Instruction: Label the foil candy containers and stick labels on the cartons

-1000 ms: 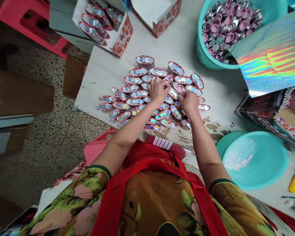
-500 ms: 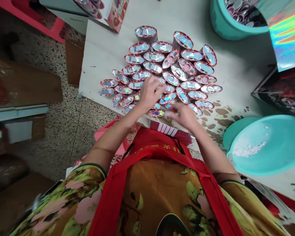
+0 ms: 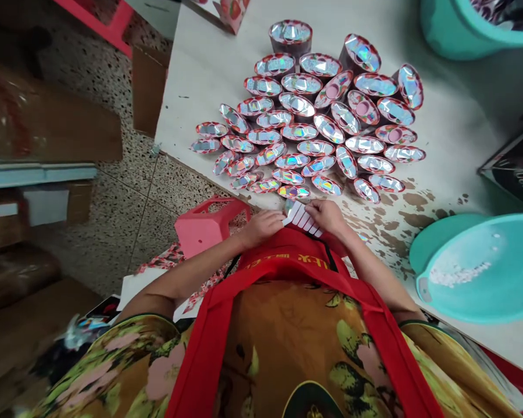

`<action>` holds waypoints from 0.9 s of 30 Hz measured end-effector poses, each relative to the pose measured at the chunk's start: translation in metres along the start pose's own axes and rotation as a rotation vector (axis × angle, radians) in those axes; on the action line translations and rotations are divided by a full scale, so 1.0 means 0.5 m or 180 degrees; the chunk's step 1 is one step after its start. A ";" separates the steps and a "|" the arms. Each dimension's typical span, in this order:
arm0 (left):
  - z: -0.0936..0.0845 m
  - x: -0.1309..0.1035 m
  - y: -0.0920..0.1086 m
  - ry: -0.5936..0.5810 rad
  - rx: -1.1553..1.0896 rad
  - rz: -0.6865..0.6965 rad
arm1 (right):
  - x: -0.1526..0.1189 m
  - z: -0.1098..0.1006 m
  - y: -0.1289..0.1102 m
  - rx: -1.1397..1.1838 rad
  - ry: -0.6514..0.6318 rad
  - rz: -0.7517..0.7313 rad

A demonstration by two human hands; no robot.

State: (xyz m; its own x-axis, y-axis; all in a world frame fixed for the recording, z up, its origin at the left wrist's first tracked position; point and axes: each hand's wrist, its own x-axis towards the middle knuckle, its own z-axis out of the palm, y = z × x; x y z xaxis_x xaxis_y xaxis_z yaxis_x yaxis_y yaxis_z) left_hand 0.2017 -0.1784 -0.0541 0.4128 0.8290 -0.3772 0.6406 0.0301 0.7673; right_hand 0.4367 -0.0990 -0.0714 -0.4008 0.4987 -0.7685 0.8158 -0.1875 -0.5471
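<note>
A sheet of white sticker strips (image 3: pixel 302 218) on a dark red backing lies at the table's front edge, against the apron. My right hand (image 3: pixel 329 216) is closed on its right side, thumb and forefinger pinching the upper edge. At its left edge my left hand (image 3: pixel 261 226) has its fingers bent together, with a white strip end at the fingertips. Just beyond both hands stand many oval containers with shiny holographic tops (image 3: pixel 316 148) and red patterned rims, packed close together. A few of them show a round pink spot on top.
At right, a turquoise basin (image 3: pixel 505 296) holds small white bits. A turquoise bucket (image 3: pixel 444 40) stands at the upper right, a dark box (image 3: pixel 518 168) below it. Brown stains mark the tabletop. A pink stool (image 3: pixel 203 229) and cardboard boxes (image 3: pixel 47 133) are on the left.
Both hands have drawn back from the containers toward my body and are now at the striped sheet. My view has shifted, so the containers appear farther right.
</note>
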 end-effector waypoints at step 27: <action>-0.084 0.641 0.088 0.1577 0.0203 -0.0320 | 0.158 -0.361 0.034 0.0186 0.2426 0.0971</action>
State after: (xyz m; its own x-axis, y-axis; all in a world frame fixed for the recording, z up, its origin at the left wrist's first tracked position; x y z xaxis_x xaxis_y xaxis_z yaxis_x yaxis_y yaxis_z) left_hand 0.3351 0.1121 -0.1195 0.0004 0.9895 -0.1446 0.7060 0.1021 0.7009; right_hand 0.4942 0.0902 -0.0815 0.2452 0.8525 -0.4617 0.8115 -0.4410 -0.3833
